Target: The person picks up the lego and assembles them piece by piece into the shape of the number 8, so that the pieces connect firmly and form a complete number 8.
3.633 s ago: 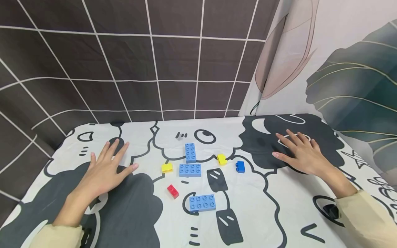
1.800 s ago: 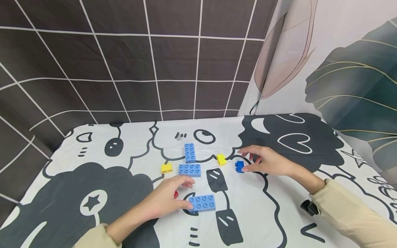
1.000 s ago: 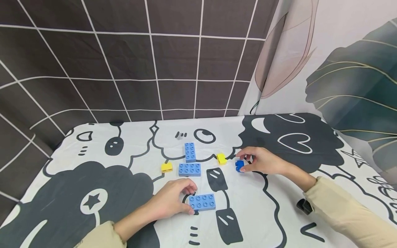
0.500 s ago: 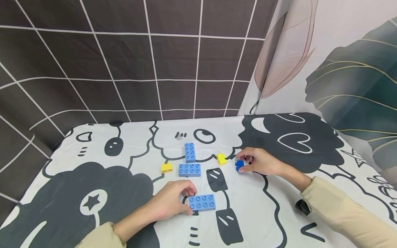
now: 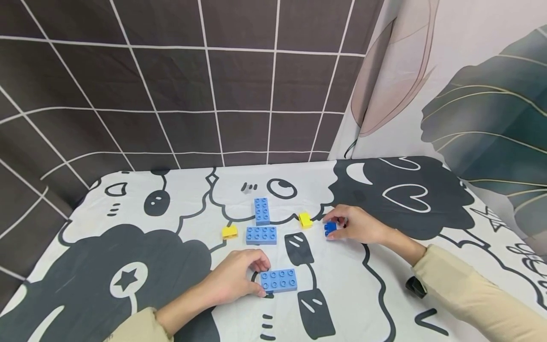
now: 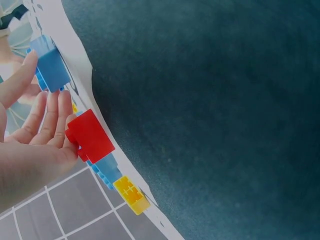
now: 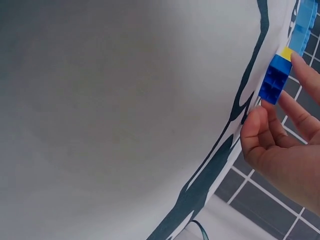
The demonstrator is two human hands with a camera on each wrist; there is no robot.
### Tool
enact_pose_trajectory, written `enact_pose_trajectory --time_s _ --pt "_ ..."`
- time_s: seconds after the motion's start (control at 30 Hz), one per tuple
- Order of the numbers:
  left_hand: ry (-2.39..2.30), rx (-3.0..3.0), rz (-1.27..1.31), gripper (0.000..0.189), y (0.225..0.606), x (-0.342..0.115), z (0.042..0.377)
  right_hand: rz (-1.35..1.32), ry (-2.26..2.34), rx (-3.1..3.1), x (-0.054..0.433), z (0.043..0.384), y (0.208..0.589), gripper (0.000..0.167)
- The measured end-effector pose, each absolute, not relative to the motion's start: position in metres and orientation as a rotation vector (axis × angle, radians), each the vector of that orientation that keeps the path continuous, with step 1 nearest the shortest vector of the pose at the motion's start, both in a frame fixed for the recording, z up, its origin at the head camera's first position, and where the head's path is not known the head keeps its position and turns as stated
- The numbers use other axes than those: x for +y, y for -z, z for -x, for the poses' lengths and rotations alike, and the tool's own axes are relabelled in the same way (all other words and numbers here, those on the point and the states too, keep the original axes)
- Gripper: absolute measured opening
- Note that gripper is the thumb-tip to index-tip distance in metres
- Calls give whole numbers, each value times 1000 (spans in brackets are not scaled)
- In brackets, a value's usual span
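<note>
A light blue brick (image 5: 278, 280) lies near the front of the cloth-covered table. My left hand (image 5: 232, 280) has its thumb and fingers curled about this brick's left end, as the left wrist view also shows. A red brick (image 6: 91, 136) sits beside the left fingers and is hidden behind that hand in the head view. At the right, my right hand (image 5: 363, 225) pinches a small dark blue brick (image 5: 330, 229) between thumb and index finger. Its studs face left, and it rests at table level.
Two more light blue bricks, one lengthwise (image 5: 262, 211) and one crosswise (image 5: 261, 235), lie mid-table. A yellow brick sits on either side, left (image 5: 230, 232) and right (image 5: 305, 220). A dark tiled-pattern curtain (image 5: 239, 80) hangs behind.
Both hands have come inward from lying spread at the table's sides to the bricks. The left now covers the red brick in the head view. Over the last second they barely shift.
</note>
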State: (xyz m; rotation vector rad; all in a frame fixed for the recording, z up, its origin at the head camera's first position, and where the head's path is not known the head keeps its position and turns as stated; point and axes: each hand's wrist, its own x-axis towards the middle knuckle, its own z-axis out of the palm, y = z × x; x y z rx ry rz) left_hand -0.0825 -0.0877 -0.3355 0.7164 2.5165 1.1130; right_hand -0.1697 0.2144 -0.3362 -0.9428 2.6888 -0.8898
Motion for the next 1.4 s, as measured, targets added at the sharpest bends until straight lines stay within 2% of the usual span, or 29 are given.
enact_pose_trajectory --time_s 0.67,1.4 --pt "-1112 2522 -726 33 336 -88 82 1005 865 2703 216 168 339 29" --pt "-1112 2531 -744 31 336 -89 82 959 930 2627 215 169 335 32"
